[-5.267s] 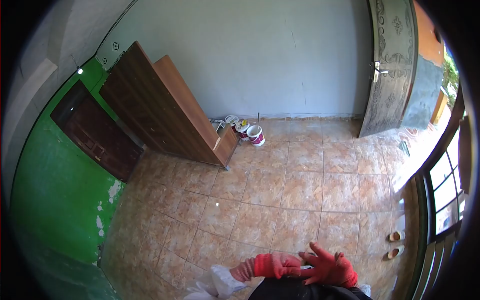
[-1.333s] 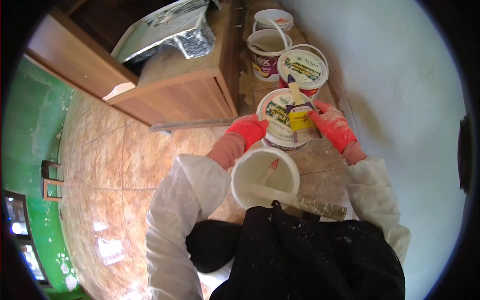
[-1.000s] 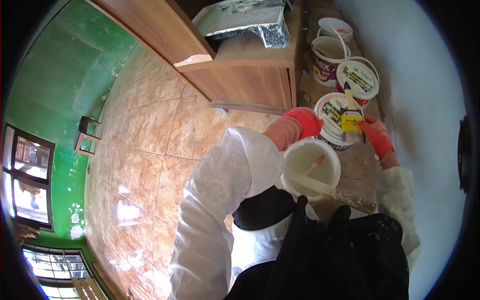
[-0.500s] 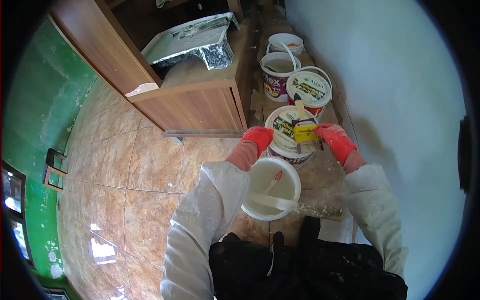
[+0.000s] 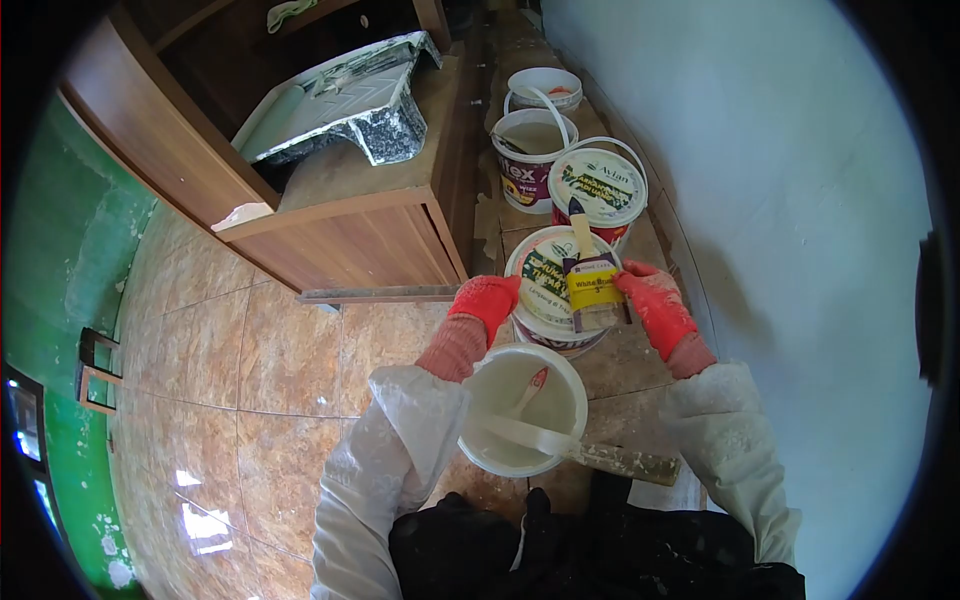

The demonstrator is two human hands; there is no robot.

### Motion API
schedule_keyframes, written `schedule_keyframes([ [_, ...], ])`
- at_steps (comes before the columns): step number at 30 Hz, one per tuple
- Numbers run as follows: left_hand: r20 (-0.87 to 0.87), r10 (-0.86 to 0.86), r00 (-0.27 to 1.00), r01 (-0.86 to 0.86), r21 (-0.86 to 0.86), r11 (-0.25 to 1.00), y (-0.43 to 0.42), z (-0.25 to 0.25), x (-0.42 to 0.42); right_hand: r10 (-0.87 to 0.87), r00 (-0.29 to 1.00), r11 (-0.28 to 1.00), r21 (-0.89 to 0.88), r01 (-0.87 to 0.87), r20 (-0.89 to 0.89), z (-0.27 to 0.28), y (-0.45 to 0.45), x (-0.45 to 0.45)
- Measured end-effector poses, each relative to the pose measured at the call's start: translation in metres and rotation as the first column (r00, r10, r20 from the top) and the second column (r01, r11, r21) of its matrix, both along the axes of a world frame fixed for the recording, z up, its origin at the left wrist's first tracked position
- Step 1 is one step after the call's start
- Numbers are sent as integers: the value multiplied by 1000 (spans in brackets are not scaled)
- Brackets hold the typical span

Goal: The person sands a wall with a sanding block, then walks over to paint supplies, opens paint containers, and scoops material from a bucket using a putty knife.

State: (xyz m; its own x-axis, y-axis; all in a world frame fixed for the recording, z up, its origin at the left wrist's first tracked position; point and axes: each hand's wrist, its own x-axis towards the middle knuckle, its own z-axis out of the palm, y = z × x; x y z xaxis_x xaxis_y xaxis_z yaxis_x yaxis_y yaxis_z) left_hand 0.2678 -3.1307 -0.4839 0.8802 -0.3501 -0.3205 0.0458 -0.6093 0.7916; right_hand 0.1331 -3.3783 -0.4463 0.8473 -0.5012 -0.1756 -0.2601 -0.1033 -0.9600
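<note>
My right hand (image 5: pixel 655 303), in a red glove, pinches the side of a paintbrush (image 5: pixel 594 285) in a yellow-labelled sleeve over a paint bucket's lid (image 5: pixel 538 268). The brush's handle points away from me. My left hand (image 5: pixel 485 303), also red-gloved, has curled fingers at the left edge of this lid; whether they grip it is hidden. Closer to me stands an open white bucket (image 5: pixel 524 465) with pale contents. In it sits a brush with a red mark (image 5: pixel 537 380). A long pale scraper-like tool (image 5: pixel 625 461) lies across its rim.
Behind are a second lidded bucket (image 5: pixel 598 187), a purple-labelled bucket (image 5: pixel 524 180) and a white pail (image 5: pixel 545 80), beside the wall (image 5: pixel 800 200). A paint tray (image 5: pixel 335 110) rests on the wooden cabinet (image 5: pixel 350 245) at left. Tiled floor (image 5: pixel 290 400) spreads below.
The view has shifted, so the buckets and cabinet appear further left and slightly lower. Both hands keep nearly the same place relative to the lid and brush.
</note>
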Motion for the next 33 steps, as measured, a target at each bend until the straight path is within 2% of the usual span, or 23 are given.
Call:
schedule_keyframes([
  [2, 101, -50, 994, 55, -48, 997, -2, 11, -6, 42, 999, 997, -72, -40, 34, -6, 3, 4],
  [3, 179, -135, 975, 126, 61, 990, -2, 22, -15, 38, 999, 997, -74, -35, 39, -6, 4, 3],
  [4, 251, -223, 942, 183, 173, 968, -4, 33, -23, 57, 998, 959, -277, -62, -26, 1, 7, 2],
  [5, 263, -224, 938, 184, 169, 968, -6, 29, -24, 61, 994, 879, -466, -96, -90, 7, 9, 1],
  [7, 121, 9, 993, -15, 41, 999, -9, 18, -26, 79, 993, 888, -445, -112, -91, 13, 12, 2],
  [8, 88, 33, 996, -21, -134, 991, -9, 15, -28, 103, 989, 898, -417, -138, -105, 14, 14, 2],
  [9, 97, 35, 995, -22, -137, 990, -11, 12, -27, 105, 990, 897, -420, -136, -97, 5, 13, 3],
  [11, 63, -29, 998, 29, 4, 1000, -14, 30, -34, 131, 990, 775, -618, -134, -50, -3, 17, 8],
  [12, 127, -64, 990, 67, -21, 998, -13, 27, -37, 40, 997, 855, -515, -67, -62, -4, 17, 9],
  [13, 192, -96, 977, 106, -43, 993, -11, 22, -40, 39, 998, 852, -520, -60, -51, 2, 19, 8],
  [15, 203, -54, 978, 91, -175, 980, -11, 12, -39, -5, 1000, 864, -503, 13, 16, 5, 24, 1],
  [16, 234, -36, 971, 93, -237, 967, -12, 10, -40, -52, 999, 867, -498, 36, -17, 8, 27, 0],
  [17, 265, -19, 964, 100, -297, 950, -12, 7, -40, -55, 998, 865, -500, 46, -4, 12, 29, 1],
  [18, 168, 31, 985, 26, -328, 944, -14, 4, -39, -53, 998, 876, -482, 26, -43, 17, 32, 0],
  [21, 239, 2, 971, 87, -362, 928, -12, -2, -36, -59, 991, 875, -485, -8, -123, 31, 41, -2],
  [22, 11, 67, 998, -60, -310, 949, -16, 28, -43, -51, 991, 866, -500, -19, -126, 31, 42, -3],
  [23, -212, 146, 966, -193, -223, 956, -18, 46, -47, -43, 991, 857, -515, -30, -129, 31, 42, -3],
  [26, -228, 165, 959, -232, -307, 923, -17, 48, -47, -28, 994, 853, -520, -30, -104, 31, 40, -5],
  [30, -262, 192, 946, -259, -254, 932, -23, 51, -48, -42, 993, 840, -542, -26, -112, 28, 38, -4],
  [33, -134, 169, 976, -195, -211, 958, -23, 13, -39, -47, 996, 811, -585, -6, -75, 25, 35, -8],
])
